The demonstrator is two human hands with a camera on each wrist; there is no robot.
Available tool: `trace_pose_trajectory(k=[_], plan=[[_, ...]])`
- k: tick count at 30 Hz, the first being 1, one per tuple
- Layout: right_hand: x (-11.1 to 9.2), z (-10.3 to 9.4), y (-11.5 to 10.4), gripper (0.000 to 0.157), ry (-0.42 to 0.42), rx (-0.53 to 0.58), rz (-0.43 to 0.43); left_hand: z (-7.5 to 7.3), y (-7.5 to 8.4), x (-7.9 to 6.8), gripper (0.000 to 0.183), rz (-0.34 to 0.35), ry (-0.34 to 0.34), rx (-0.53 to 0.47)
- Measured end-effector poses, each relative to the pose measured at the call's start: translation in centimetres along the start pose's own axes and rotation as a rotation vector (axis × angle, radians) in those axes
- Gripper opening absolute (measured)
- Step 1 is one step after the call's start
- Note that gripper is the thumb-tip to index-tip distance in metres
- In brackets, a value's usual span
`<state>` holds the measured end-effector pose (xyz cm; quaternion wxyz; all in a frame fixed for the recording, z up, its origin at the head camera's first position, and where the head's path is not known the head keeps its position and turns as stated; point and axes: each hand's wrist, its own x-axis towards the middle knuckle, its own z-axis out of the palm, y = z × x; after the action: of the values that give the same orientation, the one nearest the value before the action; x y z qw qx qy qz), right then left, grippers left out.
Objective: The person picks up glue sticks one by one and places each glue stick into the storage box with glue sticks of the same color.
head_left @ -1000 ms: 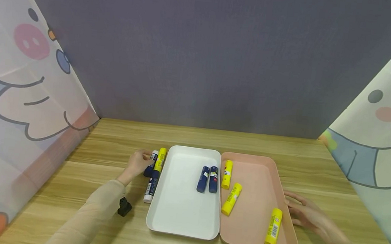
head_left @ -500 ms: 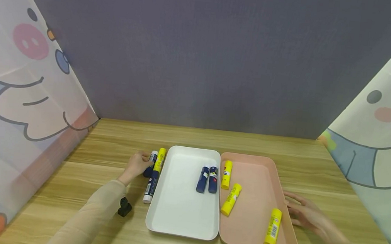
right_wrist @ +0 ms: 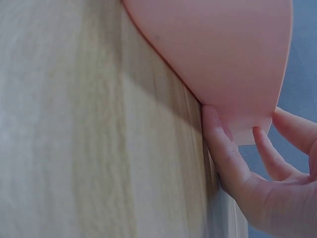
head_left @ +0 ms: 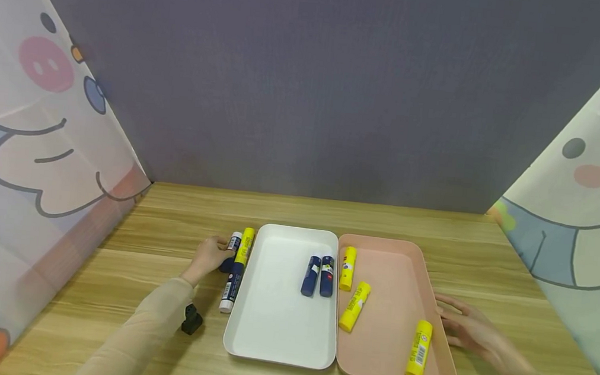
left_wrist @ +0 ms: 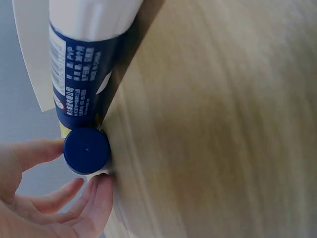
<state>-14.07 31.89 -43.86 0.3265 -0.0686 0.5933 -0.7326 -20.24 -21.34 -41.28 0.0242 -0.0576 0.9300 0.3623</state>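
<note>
My left hand (head_left: 210,257) is at the left of the white tray, its thumb and fingers pinching a dark blue glue stick (head_left: 233,242) with a white end. In the left wrist view its round blue end (left_wrist: 86,151) sits between thumb and fingertips. A yellow glue stick (head_left: 245,245) and another blue glue stick (head_left: 229,294) lie right beside it, along the tray's left wall. My right hand (head_left: 469,330) rests with extended fingers against the right wall of the pink tray (right_wrist: 233,54). Its fingertips touch the tray's outer side in the right wrist view.
The white tray (head_left: 276,340) holds two blue glue sticks (head_left: 319,275). Next to it, the pink tray contains a yellow glue stick (head_left: 348,268) at the upper left, another yellow glue stick (head_left: 355,307) below, and a third yellow glue stick (head_left: 419,351) at lower right. A grey panel (head_left: 319,94) stands behind the table.
My left hand has shifted slightly toward me, its fingers coming in closer around the blue glue stick. The right hand, trays and other glue sticks stay in place.
</note>
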Motion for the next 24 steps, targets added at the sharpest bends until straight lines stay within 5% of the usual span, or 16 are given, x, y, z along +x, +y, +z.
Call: trace_pose_trajectory(k=[24], plan=[[0.05, 0.0, -0.03, 0.034, 0.012, 0.002, 0.007, 0.03, 0.21, 0.4, 0.04, -0.089, -0.03, -0.069]])
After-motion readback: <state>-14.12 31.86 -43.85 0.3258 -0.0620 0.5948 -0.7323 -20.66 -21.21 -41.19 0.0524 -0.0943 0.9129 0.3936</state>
